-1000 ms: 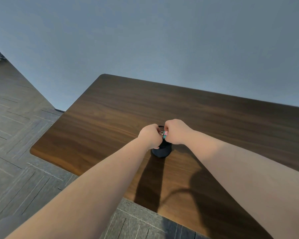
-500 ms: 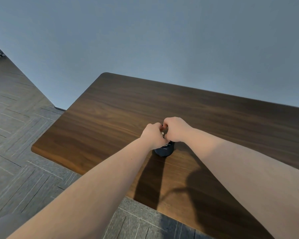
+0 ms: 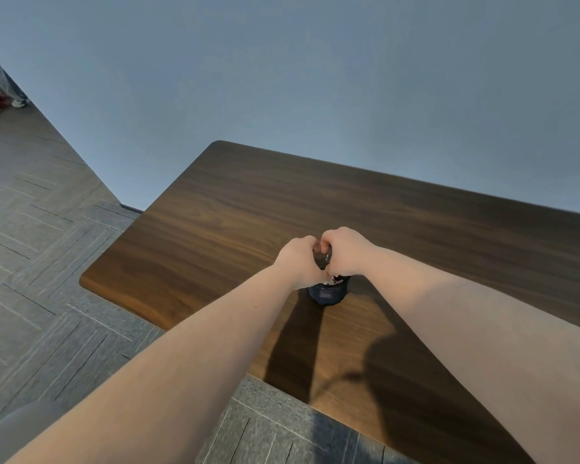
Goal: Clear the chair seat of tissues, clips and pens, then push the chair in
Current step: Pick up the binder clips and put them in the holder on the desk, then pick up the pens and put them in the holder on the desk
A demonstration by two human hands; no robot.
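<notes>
Both hands meet over a small dark mesh cup (image 3: 327, 293) standing on the wooden desk (image 3: 215, 229). The left hand (image 3: 298, 261) and right hand (image 3: 344, 251) have curled fingers, knuckles touching; whether they pinch anything is hidden. Small pale bits (image 3: 330, 280) show at the cup's rim.

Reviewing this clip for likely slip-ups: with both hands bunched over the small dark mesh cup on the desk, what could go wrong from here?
1. Both the left hand and right hand crowd the mouth of the small mesh cup, so a nudge might tip it on the desk.
2. The hands hide most of what they hold; small pieces could miss the opening and scatter.
3. The chair is out of view, so leftovers on its seat can't be checked here.
</notes>
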